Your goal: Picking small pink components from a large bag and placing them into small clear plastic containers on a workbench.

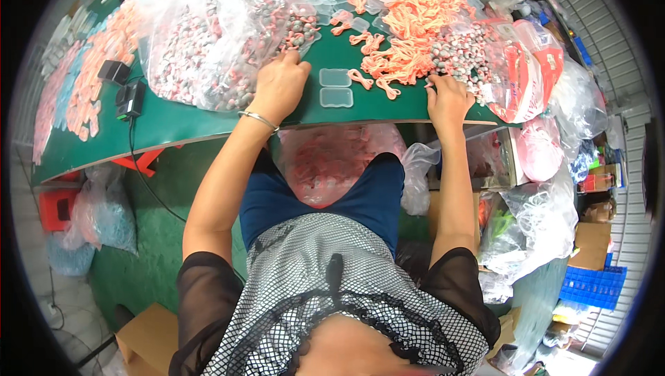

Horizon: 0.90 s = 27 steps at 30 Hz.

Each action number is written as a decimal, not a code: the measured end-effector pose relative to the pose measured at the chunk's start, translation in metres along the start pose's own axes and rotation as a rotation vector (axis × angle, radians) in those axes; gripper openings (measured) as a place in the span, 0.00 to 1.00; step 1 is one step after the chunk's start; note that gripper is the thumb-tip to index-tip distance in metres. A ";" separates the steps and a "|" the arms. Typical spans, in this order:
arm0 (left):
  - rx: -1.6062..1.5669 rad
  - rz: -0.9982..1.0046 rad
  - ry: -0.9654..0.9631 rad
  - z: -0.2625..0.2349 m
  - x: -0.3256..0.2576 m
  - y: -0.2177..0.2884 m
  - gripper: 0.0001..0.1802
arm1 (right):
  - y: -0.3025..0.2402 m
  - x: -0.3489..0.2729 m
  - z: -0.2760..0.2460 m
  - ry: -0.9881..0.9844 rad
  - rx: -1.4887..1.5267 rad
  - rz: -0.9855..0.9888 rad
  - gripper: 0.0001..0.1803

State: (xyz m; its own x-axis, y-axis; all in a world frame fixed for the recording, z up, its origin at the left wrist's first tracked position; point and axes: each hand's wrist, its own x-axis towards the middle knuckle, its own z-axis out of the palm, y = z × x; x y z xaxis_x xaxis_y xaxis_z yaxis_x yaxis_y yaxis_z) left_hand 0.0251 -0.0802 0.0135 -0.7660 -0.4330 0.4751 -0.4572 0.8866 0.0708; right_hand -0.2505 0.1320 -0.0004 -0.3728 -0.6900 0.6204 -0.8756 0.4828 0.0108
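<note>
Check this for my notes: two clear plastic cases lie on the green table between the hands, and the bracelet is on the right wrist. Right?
Not quite. The head view shows the bracelet on the left wrist, behind the left hand. The two clear plastic cases do lie on the green table between that hand and the right hand.

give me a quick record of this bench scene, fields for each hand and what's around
left hand: rests at the edge of a clear bag of small pink and grey pieces
right hand: fingers on a heap of grey beads
between hands: two clear plastic trays on the green table
behind: pile of orange cords
lap: bag of pink pieces
</note>
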 end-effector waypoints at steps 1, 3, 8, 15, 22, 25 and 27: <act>0.006 -0.007 -0.003 0.002 0.001 0.003 0.05 | 0.001 0.000 0.003 -0.002 0.009 -0.005 0.12; -0.001 -0.127 0.030 0.004 0.004 0.010 0.04 | 0.004 0.003 0.010 -0.010 -0.077 0.006 0.10; -0.064 -0.107 -0.007 0.009 -0.001 0.015 0.04 | -0.010 -0.003 -0.005 0.080 0.035 0.030 0.06; -0.732 -0.235 0.085 -0.012 -0.014 0.028 0.08 | -0.110 0.015 -0.043 -0.237 0.887 -0.154 0.05; -0.602 -0.167 0.122 0.003 -0.025 0.049 0.06 | -0.124 0.028 -0.017 -0.483 0.747 -0.264 0.04; -0.556 -0.173 0.153 0.005 -0.028 0.048 0.05 | -0.130 0.030 -0.014 -0.419 0.622 -0.354 0.04; -0.545 -0.190 0.139 0.007 -0.030 0.049 0.04 | -0.133 0.028 -0.013 -0.347 0.564 -0.382 0.04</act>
State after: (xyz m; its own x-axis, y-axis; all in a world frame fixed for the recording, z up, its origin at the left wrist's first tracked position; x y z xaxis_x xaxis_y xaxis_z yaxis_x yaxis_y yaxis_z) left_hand 0.0228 -0.0249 -0.0035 -0.6103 -0.5992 0.5181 -0.2544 0.7677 0.5881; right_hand -0.1404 0.0556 0.0254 -0.0057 -0.9287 0.3709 -0.9525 -0.1078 -0.2847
